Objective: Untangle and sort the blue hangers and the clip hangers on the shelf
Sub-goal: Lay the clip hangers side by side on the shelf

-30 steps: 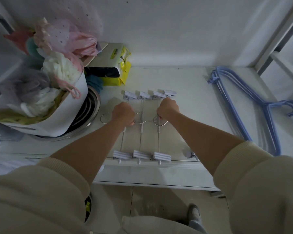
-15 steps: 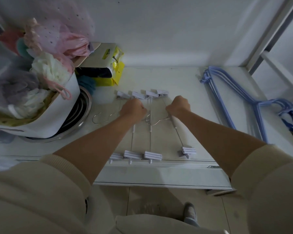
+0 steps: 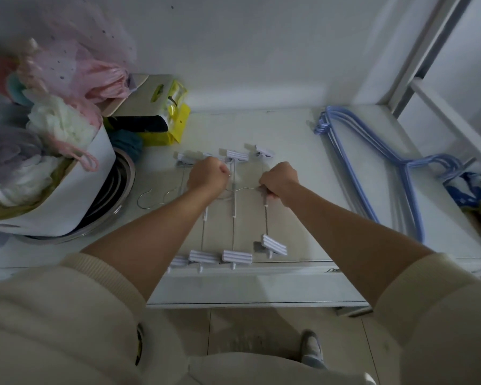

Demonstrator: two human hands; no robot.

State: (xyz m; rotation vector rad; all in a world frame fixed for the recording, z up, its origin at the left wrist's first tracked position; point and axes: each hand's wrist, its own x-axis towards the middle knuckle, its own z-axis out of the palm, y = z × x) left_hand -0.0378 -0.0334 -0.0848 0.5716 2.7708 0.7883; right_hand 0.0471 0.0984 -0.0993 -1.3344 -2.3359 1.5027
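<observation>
Both hands gripping clip hangers (image 3: 233,207) at centre frame: left hand (image 3: 206,176) steadying, right hand (image 3: 279,180) easing one rod sideways (hooks snagging likely) — keep pulls slow, w/ hooks lifted.

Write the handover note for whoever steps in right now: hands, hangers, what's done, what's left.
Left hand: fist curled on the middle of the clip hangers, which lie in a row at the shelf front.
Right hand: grips the bar of the rightmost clip hanger, which is angled away from the other three; its wire hook reaches toward the left hand.
Blue hangers: stacked flat together on the right of the shelf, apart from the clip hangers.
Done: blue ones look sorted.
Left: free that last clip hanger, then line the clip hangers up.
</observation>
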